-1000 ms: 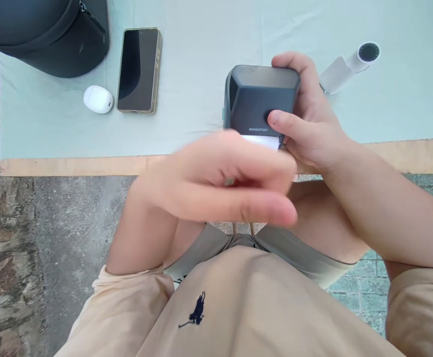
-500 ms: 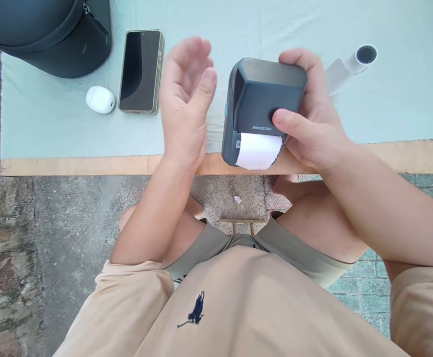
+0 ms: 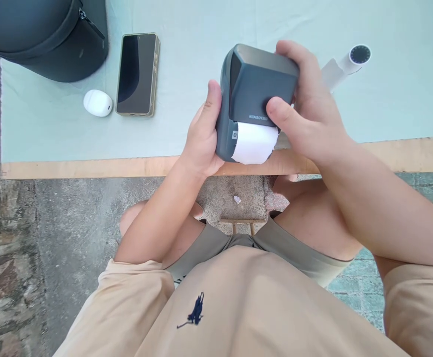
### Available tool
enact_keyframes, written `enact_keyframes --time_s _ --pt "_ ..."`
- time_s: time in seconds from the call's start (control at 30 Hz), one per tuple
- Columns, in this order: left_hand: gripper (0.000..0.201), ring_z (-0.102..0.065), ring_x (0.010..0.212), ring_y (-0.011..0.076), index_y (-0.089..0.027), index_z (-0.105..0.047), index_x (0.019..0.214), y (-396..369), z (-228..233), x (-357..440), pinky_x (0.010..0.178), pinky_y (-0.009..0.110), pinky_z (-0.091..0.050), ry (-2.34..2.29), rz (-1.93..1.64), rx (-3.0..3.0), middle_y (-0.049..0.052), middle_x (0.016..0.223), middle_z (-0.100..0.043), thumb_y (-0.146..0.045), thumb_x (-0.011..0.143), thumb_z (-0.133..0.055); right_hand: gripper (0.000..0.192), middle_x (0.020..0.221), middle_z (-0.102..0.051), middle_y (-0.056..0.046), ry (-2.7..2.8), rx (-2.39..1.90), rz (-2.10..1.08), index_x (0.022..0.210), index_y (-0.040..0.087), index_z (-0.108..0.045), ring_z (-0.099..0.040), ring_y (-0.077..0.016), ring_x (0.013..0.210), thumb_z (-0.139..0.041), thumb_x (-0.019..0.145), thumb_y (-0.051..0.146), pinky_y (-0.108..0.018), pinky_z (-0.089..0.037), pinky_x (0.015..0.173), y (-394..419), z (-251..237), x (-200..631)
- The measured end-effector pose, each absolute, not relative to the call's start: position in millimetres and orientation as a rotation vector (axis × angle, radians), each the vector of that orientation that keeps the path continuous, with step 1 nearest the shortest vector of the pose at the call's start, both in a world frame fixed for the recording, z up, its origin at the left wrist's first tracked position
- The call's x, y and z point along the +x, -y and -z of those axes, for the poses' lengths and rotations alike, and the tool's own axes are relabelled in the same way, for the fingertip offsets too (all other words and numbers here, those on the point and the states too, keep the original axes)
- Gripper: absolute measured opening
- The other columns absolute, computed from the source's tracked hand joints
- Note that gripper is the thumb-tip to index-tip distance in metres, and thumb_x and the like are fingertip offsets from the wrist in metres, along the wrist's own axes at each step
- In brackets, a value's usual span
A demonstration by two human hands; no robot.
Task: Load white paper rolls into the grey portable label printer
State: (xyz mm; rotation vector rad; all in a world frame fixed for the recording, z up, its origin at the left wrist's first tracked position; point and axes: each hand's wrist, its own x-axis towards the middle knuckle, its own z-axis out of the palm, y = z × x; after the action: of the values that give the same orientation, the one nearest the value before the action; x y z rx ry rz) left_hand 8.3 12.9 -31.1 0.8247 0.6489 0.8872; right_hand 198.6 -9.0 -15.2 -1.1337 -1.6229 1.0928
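Two sets of fingers grasp our dark label printer (image 3: 255,94): our left hand (image 3: 201,141) cups its left side, our right hand (image 3: 305,114) wraps its top and front. It hangs above the counter (image 3: 90,166) edge, white paper (image 3: 253,144) showing. A phone (image 3: 137,74) lies well apart.

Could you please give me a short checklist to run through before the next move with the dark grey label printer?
1. Left hand grip on the dark grey plastic label printer: ok, it cups the side.
2. Right hand grip: ok, thumb on front, fingers over top.
3. White paper roll showing at the slot: ok.
4. Printer clear of the pale green tablecloth: ok, held above the edge.
5. Power state: cannot tell.
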Motion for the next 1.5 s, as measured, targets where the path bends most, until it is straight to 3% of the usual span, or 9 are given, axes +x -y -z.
enact_keyframes --time_s 0.37,0.67,0.73,0.8,0.93,1.07,1.2,1.3,1.5 --pt "0.061 -0.066 0.143 0.0336 -0.031 -0.078 0.104 -14 34 3 0.107 0.046 -0.062 -0.739 -0.932 0.845 0.009 0.107 -0.083 -0.086 0.087 -0.059 0.068 0.153 -0.055 0.0 1.783 -0.987 -1.06 0.154 0.045 -0.046 -0.06 -0.0276 0.138 -0.068 0.095 0.071 -0.05 -0.052 0.126 6 13 199" --pt "0.058 -0.078 0.118 0.0277 -0.023 -0.073 0.106 -7 20 1 0.1 0.044 -0.065 -0.573 -0.895 0.697 0.007 0.104 -0.082 -0.073 0.104 -0.043 0.073 0.159 -0.052 0.003 1.906 -1.028 -0.87 0.152 0.053 -0.05 -0.054 -0.0313 0.15 -0.081 0.087 0.065 -0.052 -0.055 0.126 9 6 208" --pt "0.059 -0.078 0.115 0.0285 -0.022 -0.075 0.104 -6 23 0 0.101 0.044 -0.064 -0.442 -0.855 0.706 0.009 0.104 -0.081 -0.072 0.105 -0.043 0.063 0.152 -0.057 0.004 1.886 -1.13 -0.706 0.147 0.051 -0.056 -0.057 -0.0316 0.147 -0.074 0.09 0.073 -0.049 -0.061 0.117 13 -1 209" --pt "0.056 -0.079 0.108 0.0279 -0.022 -0.077 0.102 -5 27 -1 0.096 0.041 -0.064 -0.415 -0.87 0.746 0.009 0.102 -0.079 -0.069 0.105 -0.046 0.046 0.136 -0.063 0.004 1.768 -1.225 -0.511 0.133 0.047 -0.065 -0.072 -0.0249 0.121 -0.067 0.096 0.074 -0.04 -0.068 0.093 13 -7 207" --pt "0.033 -0.08 0.105 0.0237 -0.023 -0.075 0.111 1 28 -2 0.089 0.035 -0.062 -0.575 -0.858 0.699 0.005 0.107 -0.078 -0.044 0.109 -0.049 0.047 0.113 -0.055 0.003 1.364 -1.128 -0.334 0.102 0.029 -0.066 -0.063 -0.0039 0.066 -0.069 0.093 0.075 -0.024 -0.045 0.046 3 -6 198" --pt "0.036 -0.078 0.117 0.0298 -0.022 -0.076 0.111 3 24 -1 0.094 0.038 -0.063 -0.589 -0.858 0.693 0.008 0.11 -0.08 -0.048 0.107 -0.052 0.043 0.092 -0.046 0.0 1.377 -1.07 -0.318 0.083 0.025 -0.048 -0.063 -0.0111 0.068 -0.076 0.099 0.055 -0.029 -0.042 0.05 -2 -6 190" --pt "0.039 -0.074 0.127 0.0323 -0.023 -0.074 0.108 2 26 0 0.095 0.037 -0.064 -0.625 -0.887 0.691 0.009 0.109 -0.079 -0.058 0.104 -0.058 0.018 0.084 -0.064 0.002 1.829 -1.308 -0.258 0.083 0.025 -0.057 -0.057 -0.0134 0.065 -0.069 0.084 0.012 -0.032 -0.042 0.057 5 -13 189" --pt "0.034 -0.076 0.118 0.0275 -0.023 -0.071 0.111 2 28 1 0.097 0.036 -0.063 -0.674 -0.877 0.71 0.005 0.104 -0.075 -0.052 0.106 -0.055 0.019 0.085 -0.073 0.003 2.114 -1.453 -0.234 0.094 0.025 -0.066 -0.054 -0.0128 0.059 -0.072 0.078 0.016 -0.035 -0.044 0.063 7 -14 192" --pt "0.025 -0.079 0.108 0.0223 -0.022 -0.07 0.112 1 32 1 0.079 0.026 -0.063 -0.607 -0.874 0.691 0.005 0.103 -0.076 -0.044 0.105 -0.061 0.033 0.095 -0.079 0.001 2.283 -1.681 -0.228 0.118 0.035 -0.068 -0.066 -0.0265 0.075 -0.073 0.086 0.033 -0.041 -0.038 0.058 6 -14 195"
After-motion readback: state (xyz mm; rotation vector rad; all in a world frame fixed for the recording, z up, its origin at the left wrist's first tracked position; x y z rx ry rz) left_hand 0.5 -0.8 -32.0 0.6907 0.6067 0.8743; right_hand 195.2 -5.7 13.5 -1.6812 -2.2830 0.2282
